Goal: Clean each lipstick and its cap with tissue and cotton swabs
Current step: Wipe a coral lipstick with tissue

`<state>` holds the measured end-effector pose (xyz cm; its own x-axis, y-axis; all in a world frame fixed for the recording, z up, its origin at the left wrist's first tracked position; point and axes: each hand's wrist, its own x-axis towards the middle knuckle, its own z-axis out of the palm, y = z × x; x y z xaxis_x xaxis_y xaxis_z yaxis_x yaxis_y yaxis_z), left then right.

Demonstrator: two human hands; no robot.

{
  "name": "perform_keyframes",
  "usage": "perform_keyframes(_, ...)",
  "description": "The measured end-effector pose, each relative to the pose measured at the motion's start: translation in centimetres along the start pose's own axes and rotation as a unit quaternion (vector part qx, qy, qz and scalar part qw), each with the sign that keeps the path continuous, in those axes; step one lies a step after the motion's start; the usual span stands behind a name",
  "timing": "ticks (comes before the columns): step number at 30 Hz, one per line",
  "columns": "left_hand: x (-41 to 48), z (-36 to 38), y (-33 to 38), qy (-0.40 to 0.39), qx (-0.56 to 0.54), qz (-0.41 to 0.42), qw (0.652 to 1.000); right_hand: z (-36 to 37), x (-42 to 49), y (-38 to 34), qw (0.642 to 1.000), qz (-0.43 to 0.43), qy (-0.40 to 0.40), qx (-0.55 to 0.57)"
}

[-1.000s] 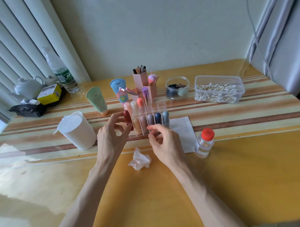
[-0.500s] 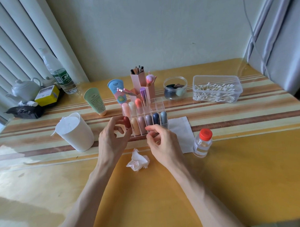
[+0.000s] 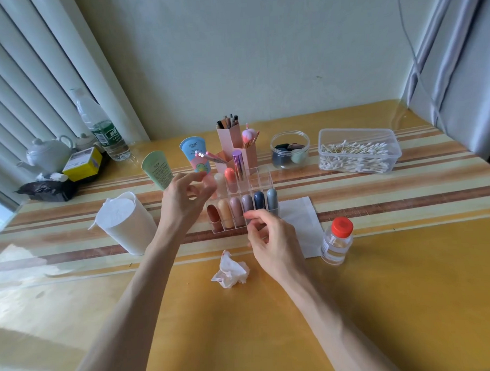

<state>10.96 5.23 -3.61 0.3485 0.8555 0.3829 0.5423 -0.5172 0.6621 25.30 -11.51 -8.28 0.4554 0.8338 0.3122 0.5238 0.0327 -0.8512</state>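
Acrylic rack stands between the hands: the right hand pinches its near edge, likely to steady it; the left hand hovers released, just beside the brown lipstick slotted in front.

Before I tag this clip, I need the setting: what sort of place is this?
Probably a home room, with a table set up as a makeup corner: a clear organizer of lipsticks, a brush holder and a teapot.
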Motion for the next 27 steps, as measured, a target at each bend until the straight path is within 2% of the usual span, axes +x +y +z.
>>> perform_keyframes(10, 0.9, -0.4, 0.9, 0.039, -0.018, -0.022, 0.999, 0.3, 0.0, 0.1, 1.0, -0.003, -0.008, -0.012)
perform_keyframes(16, -0.1, -2.8, 3.3, 0.056, -0.067, 0.028, 0.996, 0.4, 0.0, -0.2, 1.0, -0.005, -0.005, 0.019)
perform_keyframes(21, -4.3, -4.1, 5.1, -0.024, -0.131, 0.021, 0.991, 0.1, -0.1, -1.4, 0.994, -0.036, -0.007, 0.107)
perform_keyframes(25, -7.7, -3.3, 5.0, -0.071, -0.151, -0.001, 0.986, 0.3, -0.2, -1.4, 0.993, -0.064, -0.031, 0.099)
perform_keyframes(27, -9.1, -2.9, 4.8, -0.056, -0.164, -0.006, 0.985, 0.4, -0.5, -1.2, 0.993, -0.073, -0.037, 0.079)
